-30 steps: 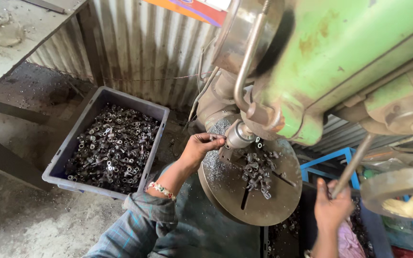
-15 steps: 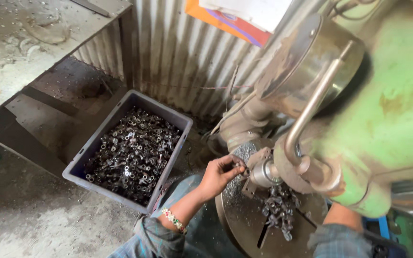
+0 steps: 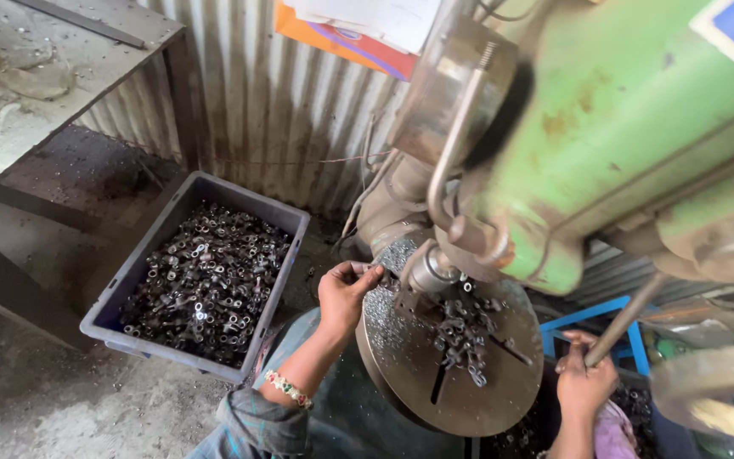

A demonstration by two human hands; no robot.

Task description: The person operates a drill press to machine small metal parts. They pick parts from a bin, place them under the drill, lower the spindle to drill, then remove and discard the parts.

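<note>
My left hand (image 3: 343,293) pinches a small metal part at the left edge of the round steel drill table (image 3: 401,357), close to the spindle (image 3: 428,270) of the green drill press (image 3: 605,144). A heap of small dark metal parts (image 3: 462,333) lies on the table beside the spindle. My right hand (image 3: 584,382) is closed around the lower end of the press's feed lever (image 3: 626,319) at the lower right. A beaded bracelet (image 3: 286,389) shows on my left wrist.
A grey plastic crate (image 3: 129,280) full of small metal rings stands on the dirty floor at the left. A grey workbench (image 3: 36,76) fills the upper left. Corrugated metal sheeting (image 3: 273,102) forms the back wall. A blue frame (image 3: 588,316) sits behind the table at right.
The view has swung, bringing the table and my right hand on the lever back into sight. My left hand stays at the table's left edge by the spindle.
</note>
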